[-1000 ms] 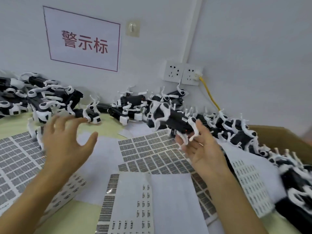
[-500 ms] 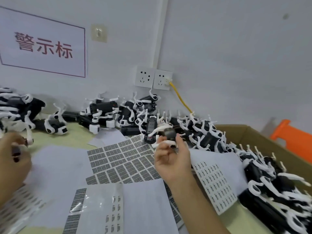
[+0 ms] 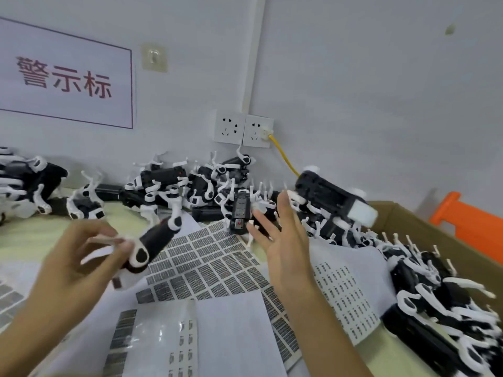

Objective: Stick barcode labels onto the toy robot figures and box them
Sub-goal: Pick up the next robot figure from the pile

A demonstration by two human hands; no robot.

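At lower left, a black-and-white toy robot figure is gripped by the left hand. The right hand is spread open at centre; another figure, blurred, is seen just upper right of it, above the cardboard box.

- The toy robot above the cardboard box is motion-blurred; whether it touches anything cannot be told.
- The left hand and its toy figure are smeared.
- The barcode sheets carry print too small to read.
- The wall sign and orange object are cut off by the picture's edges.
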